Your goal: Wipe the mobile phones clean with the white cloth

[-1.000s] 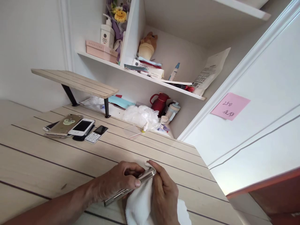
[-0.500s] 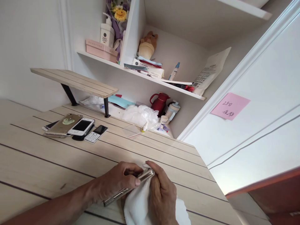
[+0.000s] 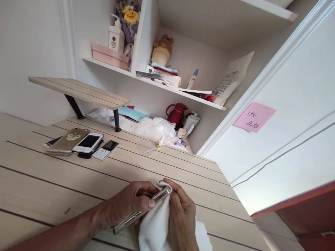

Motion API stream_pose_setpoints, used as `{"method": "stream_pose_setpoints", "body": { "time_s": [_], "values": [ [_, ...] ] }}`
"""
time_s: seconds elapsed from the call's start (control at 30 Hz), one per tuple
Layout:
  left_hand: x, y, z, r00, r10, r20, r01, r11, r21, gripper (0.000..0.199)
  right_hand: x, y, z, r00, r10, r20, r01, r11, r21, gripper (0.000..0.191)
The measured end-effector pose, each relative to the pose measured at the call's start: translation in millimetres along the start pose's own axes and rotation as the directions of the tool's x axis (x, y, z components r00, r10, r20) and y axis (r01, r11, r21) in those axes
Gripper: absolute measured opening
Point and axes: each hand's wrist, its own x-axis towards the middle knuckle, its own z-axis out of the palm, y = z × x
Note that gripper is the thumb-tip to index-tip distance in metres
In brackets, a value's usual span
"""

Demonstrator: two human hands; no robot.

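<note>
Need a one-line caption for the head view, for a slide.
Left hand grips a phone while right hand presses a white cloth to it, other phones lying on the table.

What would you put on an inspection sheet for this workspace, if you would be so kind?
Surface: pale wooden table with dark grooves.
Job's things: metal-edged phone; white cloth around its far end.
Clutter: gold-backed phone, white smartphone, keypad phone, crumpled plastic bag.
Hands: left hand grips the phone; right hand pinches the cloth against it.
Cables: nothing seen.
Surroundings: white shelves, red flask, pink note.
</note>
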Motion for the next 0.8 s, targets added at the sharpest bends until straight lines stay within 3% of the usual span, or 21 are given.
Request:
{"method": "stream_pose_setpoints", "body": {
  "time_s": [0.2,0.3,0.4,0.63,0.8],
  "values": [
    [6,-19,-5.7,1.0,0.021,-0.018,-0.023,0.997,-0.074,0.05,-1,-4,5,0.988,0.145,0.044,-0.15,0.978,0.144,0.037],
    [6,-25,-7.8,0.998,0.018,-0.057,-0.023,0.996,-0.088,0.047,-1,-6,4,0.989,0.143,0.023,-0.145,0.98,0.136,0.035],
    [3,-17,-5.4,0.998,0.005,-0.07,-0.007,1.0,-0.026,0.046,0,-10,2,0.993,0.112,-0.035,-0.108,0.99,0.089,0.039],
    [-5,18,6.4,0.996,0.082,0.028,-0.086,0.976,0.201,0.046,-3,-22,3,0.989,0.043,-0.142,-0.044,0.999,0.001,0.045],
    [-8,24,16.7,0.986,0.164,-0.006,-0.153,0.932,0.329,0.044,-2,-26,1,0.985,0.009,-0.171,-0.018,0.999,-0.049,0.043]
  ]
}}
